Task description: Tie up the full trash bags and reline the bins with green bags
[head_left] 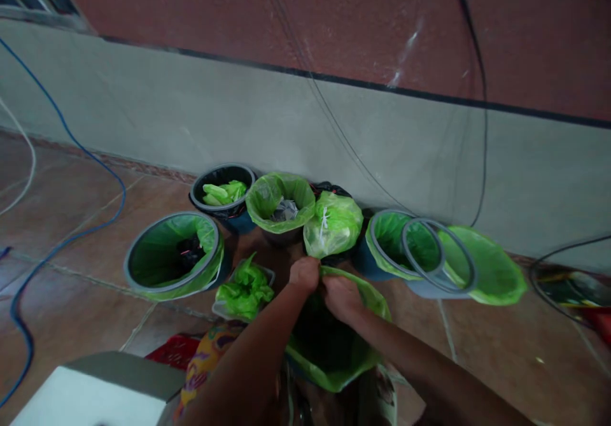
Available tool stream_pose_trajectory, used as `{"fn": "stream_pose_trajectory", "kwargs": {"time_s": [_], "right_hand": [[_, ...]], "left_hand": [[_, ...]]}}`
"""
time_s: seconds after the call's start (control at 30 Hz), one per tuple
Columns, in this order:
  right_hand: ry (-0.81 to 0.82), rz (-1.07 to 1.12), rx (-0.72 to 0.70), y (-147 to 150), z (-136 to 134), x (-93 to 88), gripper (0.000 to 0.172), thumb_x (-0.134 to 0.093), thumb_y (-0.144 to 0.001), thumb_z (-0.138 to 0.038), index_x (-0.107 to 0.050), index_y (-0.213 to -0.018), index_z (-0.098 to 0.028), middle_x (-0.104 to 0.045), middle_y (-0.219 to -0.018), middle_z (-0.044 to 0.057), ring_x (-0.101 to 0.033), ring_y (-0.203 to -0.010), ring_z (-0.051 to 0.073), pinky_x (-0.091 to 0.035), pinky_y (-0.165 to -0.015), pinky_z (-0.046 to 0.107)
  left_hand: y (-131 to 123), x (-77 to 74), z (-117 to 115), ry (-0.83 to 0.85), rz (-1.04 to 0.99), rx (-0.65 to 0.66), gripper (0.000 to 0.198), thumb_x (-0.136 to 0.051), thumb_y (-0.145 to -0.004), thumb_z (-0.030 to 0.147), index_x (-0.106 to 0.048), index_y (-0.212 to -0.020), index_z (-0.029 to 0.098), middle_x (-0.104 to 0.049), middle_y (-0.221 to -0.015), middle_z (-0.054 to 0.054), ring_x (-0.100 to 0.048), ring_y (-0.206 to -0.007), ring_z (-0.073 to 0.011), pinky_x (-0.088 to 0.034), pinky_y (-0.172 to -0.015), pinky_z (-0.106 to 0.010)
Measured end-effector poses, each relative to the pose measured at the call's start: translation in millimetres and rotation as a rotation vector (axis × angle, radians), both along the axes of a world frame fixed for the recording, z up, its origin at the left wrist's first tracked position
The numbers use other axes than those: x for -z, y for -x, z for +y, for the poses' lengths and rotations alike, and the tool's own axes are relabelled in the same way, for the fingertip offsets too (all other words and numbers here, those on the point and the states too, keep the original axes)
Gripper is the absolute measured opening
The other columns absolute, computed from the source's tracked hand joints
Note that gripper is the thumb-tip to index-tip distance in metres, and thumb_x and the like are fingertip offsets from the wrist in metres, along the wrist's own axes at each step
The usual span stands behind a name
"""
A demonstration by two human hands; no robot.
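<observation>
The wall (pixel 200 114), grey below a black line and red above, runs behind the whole group, with thin black cables (pixel 480 95) hanging down it. The tiled floor (pixel 71 222) carries a blue cable (pixel 98 165) looping along the left side.

Six containers stand along the foot of the wall. From the left they are:
- a wide grey-rimmed bin (pixel 174 254) with a green liner
- a black bin (pixel 223 187) holding loose green bags
- a liner-draped bin (pixel 281 200)
- a tied green bag (pixel 333 222)
- two lined bins (pixel 396 244) (pixel 496 276) with grey rings, the rings overlapping

A white box (pixel 95 394) sits at the lower left, near the person.

The nearest bin's green liner (pixel 353 356) is directly below the forearms, in front of the tied bag, and its interior is dark.

A small tray of crumpled green bags (pixel 244 289) lies just left of it, between it and the wide bin.

The left hand (pixel 304 273) and right hand (pixel 340 297) sit close together at the liner's far rim. Both are curled shut and pinch the green plastic edge. The forearms cover much of the liner's opening.
</observation>
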State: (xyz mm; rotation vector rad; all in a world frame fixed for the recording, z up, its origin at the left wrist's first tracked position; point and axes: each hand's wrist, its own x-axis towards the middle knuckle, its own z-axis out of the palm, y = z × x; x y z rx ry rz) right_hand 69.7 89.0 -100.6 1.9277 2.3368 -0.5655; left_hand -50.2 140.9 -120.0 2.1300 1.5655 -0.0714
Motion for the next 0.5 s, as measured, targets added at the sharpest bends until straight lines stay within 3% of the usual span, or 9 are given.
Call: {"fn": "stream_pose_trajectory", "kwargs": {"time_s": [0.13,0.2,0.33,0.43,0.5], "right_hand": [[-0.122,-0.065,0.111,-29.8,19.1,-3.9,0.027,-0.058,-0.087,-0.027,-0.066,-0.111,-0.018,-0.067,-0.113,0.012,-0.057,-0.109,0.026,-0.042,-0.093,0.033],[-0.067,-0.074,0.165,-44.3,24.8,2.5,0.024,-0.056,-0.088,-0.028,-0.068,-0.107,-0.019,-0.068,-0.109,0.010,-0.060,-0.103,0.023,-0.043,-0.087,0.031],[0.067,0.009,0.190,-58.8,21.4,26.1,0.023,-0.048,-0.092,-0.028,-0.070,-0.092,-0.020,-0.072,-0.092,0.005,-0.065,-0.088,0.018,-0.041,-0.075,0.026],[0.033,0.133,0.239,-56.2,14.5,46.6,0.023,-0.049,-0.091,-0.028,-0.070,-0.088,-0.019,-0.073,-0.087,0.005,-0.066,-0.082,0.017,-0.041,-0.071,0.025],[-0.021,0.243,0.348,-49.3,11.0,60.5,0.024,-0.048,-0.090,-0.028,-0.071,-0.087,-0.018,-0.074,-0.086,0.005,-0.066,-0.079,0.017,-0.041,-0.070,0.024]], "left_hand": [[-1.0,-4.2,1.1,-0.011,-0.006,-0.028,0.033,-0.041,-0.092,0.020,-0.072,-0.099,0.018,-0.074,-0.103,-0.012,-0.068,-0.102,-0.0246,-0.050,-0.088,-0.035],[0.1,-5.2,1.0,-0.013,0.001,-0.037,0.032,-0.042,-0.091,0.020,-0.072,-0.099,0.018,-0.074,-0.102,-0.012,-0.068,-0.103,-0.0250,-0.049,-0.091,-0.037],[6.5,-5.1,0.4,0.016,0.023,-0.072,0.030,-0.045,-0.090,0.019,-0.071,-0.105,0.020,-0.073,-0.108,-0.012,-0.067,-0.107,-0.0267,-0.047,-0.094,-0.042],[12.6,-6.1,1.0,0.015,0.079,-0.096,0.032,-0.044,-0.089,0.014,-0.070,-0.107,0.018,-0.072,-0.109,-0.013,-0.066,-0.109,-0.0264,-0.046,-0.097,-0.043],[15.6,-7.5,1.9,0.002,0.114,-0.102,0.032,-0.043,-0.089,0.011,-0.069,-0.106,0.016,-0.073,-0.107,-0.013,-0.066,-0.108,-0.0254,-0.045,-0.099,-0.042]]}}
